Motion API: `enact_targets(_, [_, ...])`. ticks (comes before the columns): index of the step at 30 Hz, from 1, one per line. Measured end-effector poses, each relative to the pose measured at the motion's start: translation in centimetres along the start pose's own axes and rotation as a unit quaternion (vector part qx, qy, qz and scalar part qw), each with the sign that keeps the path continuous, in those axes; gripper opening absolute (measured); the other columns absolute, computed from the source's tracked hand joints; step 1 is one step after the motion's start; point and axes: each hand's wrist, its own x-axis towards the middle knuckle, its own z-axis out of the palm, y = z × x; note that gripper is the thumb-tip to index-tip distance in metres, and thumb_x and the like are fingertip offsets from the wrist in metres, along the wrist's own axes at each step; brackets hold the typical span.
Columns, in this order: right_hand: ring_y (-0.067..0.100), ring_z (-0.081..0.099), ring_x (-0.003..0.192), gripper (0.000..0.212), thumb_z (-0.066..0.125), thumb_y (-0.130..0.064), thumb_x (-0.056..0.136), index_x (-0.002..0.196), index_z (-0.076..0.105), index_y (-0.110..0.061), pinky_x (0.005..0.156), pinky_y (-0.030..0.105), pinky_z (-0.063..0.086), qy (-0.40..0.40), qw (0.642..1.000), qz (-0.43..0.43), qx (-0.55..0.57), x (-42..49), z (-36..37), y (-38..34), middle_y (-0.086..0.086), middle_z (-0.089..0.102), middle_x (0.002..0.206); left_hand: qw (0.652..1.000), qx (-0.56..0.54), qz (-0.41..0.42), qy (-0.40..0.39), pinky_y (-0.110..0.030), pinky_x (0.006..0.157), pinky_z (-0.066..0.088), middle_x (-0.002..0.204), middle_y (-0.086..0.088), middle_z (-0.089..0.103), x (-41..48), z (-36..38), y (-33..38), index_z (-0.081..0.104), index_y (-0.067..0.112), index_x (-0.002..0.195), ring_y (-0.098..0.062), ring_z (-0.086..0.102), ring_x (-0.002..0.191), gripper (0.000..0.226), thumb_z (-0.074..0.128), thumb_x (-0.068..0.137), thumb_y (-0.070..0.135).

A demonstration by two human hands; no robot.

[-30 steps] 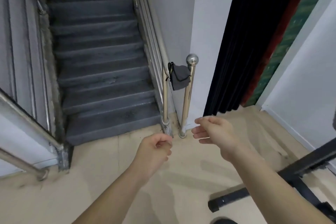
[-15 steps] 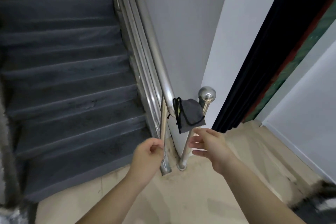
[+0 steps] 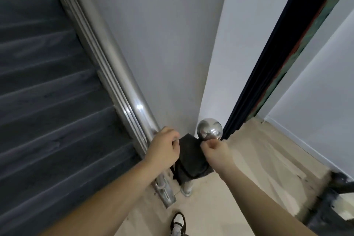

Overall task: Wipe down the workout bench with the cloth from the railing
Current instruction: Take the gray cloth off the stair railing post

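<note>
Your cloth [image 3: 191, 161] is dark grey and limp, draped at the low end of the steel railing [image 3: 122, 82], between the sloping handrail and the ball-topped post [image 3: 209, 130]. It hangs in soft folds, with a thin dark cord looping across its lower part (only faintly visible). Your right hand [image 3: 215, 151] pinches its upper right corner just under the ball. The curled fingers of your left hand [image 3: 162, 149] meet its upper left corner.

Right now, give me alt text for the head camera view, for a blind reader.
A dark cloth hangs from the end of a steel railing; the right hand pinches its top beside the ball cap, the left hand curls at its other edge.
</note>
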Motion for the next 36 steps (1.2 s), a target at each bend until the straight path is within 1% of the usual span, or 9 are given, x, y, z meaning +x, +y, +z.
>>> enact_targets(3, [0.010,0.051,0.054,0.052,0.063,-0.032,0.095,0.043,0.054,-0.034,0.054,0.028,0.037,-0.002,0.997,0.015,-0.070,1.9,1.9,2.7,-0.011,0.051,0.047,0.993,0.066,0.002,-0.103,-0.030,0.087,0.050,0.110,-0.002,0.062,3.3,1.2,-0.7,0.067,0.014,0.108,-0.020,0.063,0.098,0.017,0.055,0.098,0.020])
enact_targets(5, [0.004,0.062,0.065,0.028,0.070,-0.036,0.090,0.062,0.069,-0.041,0.060,0.025,0.045,0.027,0.998,0.033,-0.039,2.0,2.3,3.7,-0.018,0.066,0.063,0.981,0.090,-0.030,-0.171,-0.032,0.093,0.050,0.124,-0.005,0.066,4.9,2.2,-0.7,0.063,0.016,0.127,-0.022,0.063,0.110,0.033,0.056,0.098,0.030])
enact_targets(7, [0.004,0.066,0.075,0.011,0.079,-0.039,0.083,0.081,0.072,-0.030,0.068,0.027,0.053,0.044,0.997,0.057,-0.009,2.4,2.2,4.0,-0.016,0.072,0.078,0.971,0.095,-0.070,-0.210,-0.036,0.095,0.053,0.126,-0.006,0.067,6.4,3.2,-0.8,0.059,0.018,0.132,-0.025,0.063,0.113,0.041,0.059,0.096,0.037])
enact_targets(15, [0.020,0.065,0.061,0.032,0.086,-0.036,0.077,0.088,0.070,-0.010,0.045,0.030,0.049,-0.013,0.983,0.160,0.094,1.7,2.2,3.9,0.009,0.070,0.077,0.978,0.046,-0.067,-0.190,-0.041,0.082,0.058,0.103,0.007,0.070,7.7,4.7,-1.7,0.065,0.030,0.107,-0.022,0.065,0.099,0.032,0.067,0.077,0.041])
enact_targets(20, [0.020,0.052,0.057,0.026,0.076,-0.019,0.075,0.079,0.059,0.000,0.053,0.032,0.041,-0.004,0.975,0.153,0.163,-0.4,2.4,1.6,0.004,0.055,0.067,0.973,-0.049,-0.083,-0.208,-0.043,0.068,0.059,0.070,0.005,0.069,6.7,1.8,-0.4,0.064,0.023,0.078,-0.016,0.067,0.073,0.022,0.071,0.068,0.042])
enact_targets(24, [0.015,0.046,0.066,0.016,0.071,-0.013,0.068,0.068,0.055,-0.010,0.062,0.030,0.036,-0.001,0.968,0.105,0.227,-1.8,0.4,-2.8,-0.001,0.048,0.068,0.964,-0.128,-0.070,-0.223,-0.046,0.067,0.059,0.076,-0.002,0.070,6.5,-2.7,1.1,0.065,0.021,0.076,-0.020,0.069,0.076,0.022,0.072,0.068,0.040])
enact_targets(28, [0.015,0.054,0.065,0.018,0.079,-0.004,0.081,0.076,0.061,-0.007,0.057,0.024,0.041,0.043,0.958,0.069,0.274,-4.3,-1.6,-5.6,0.002,0.057,0.069,0.914,-0.266,-0.084,-0.295,-0.038,0.081,0.062,0.091,0.006,0.078,5.8,-6.3,3.9,0.073,0.029,0.096,-0.013,0.074,0.088,0.017,0.080,0.082,0.034])
enact_targets(33, [0.024,0.068,0.074,0.039,0.086,-0.025,0.082,0.092,0.065,0.006,0.064,0.035,0.052,0.158,0.925,0.097,0.332,-11.6,-3.8,-4.6,0.024,0.072,0.085,0.781,-0.367,-0.173,-0.474,-0.048,0.099,0.055,0.112,-0.010,0.078,2.3,-5.6,7.3,0.072,0.020,0.118,-0.028,0.074,0.106,0.037,0.081,0.082,0.020])
enact_targets(36, [0.029,0.074,0.086,0.032,0.087,-0.032,0.080,0.091,0.074,-0.005,0.077,0.043,0.058,0.269,0.884,0.133,0.358,-17.5,-5.0,-2.1,0.018,0.077,0.092,0.737,-0.378,-0.188,-0.528,-0.050,0.091,0.057,0.112,-0.018,0.077,-2.0,-3.0,10.6,0.071,0.012,0.119,-0.036,0.074,0.105,0.038,0.079,0.083,0.024])
